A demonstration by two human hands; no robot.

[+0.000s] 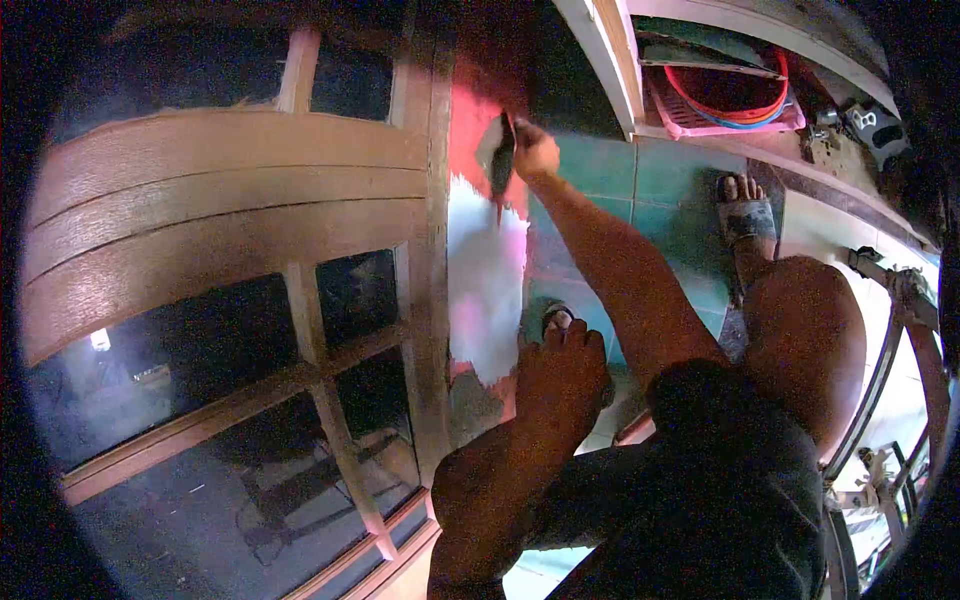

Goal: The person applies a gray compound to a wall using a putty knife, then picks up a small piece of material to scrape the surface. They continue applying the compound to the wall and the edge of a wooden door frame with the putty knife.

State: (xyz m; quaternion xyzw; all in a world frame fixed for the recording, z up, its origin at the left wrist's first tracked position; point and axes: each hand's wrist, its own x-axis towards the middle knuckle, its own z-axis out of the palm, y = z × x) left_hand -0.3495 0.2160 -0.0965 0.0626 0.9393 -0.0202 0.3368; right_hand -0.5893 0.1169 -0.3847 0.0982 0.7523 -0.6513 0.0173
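Observation:
My right hand [536,152] reaches out to a narrow red wall strip [474,110] beside a wooden door and is shut on a broad scraper blade [500,152] smeared with white filler. The blade rests against the wall just above a large white filled patch [485,285]. My left hand [562,368] is closed into a fist close to the patch's lower edge. It grips a small tool [557,318] with white on its tip; most of that tool is hidden by the fingers.
A wooden door [220,200] with dark glass panes fills the left. Teal floor tiles [670,170] lie beyond, with my sandalled foot [745,212] and bent knee [805,335] on them. A pink basket [725,105] stands by the far wall; metal bars [905,330] run along the right.

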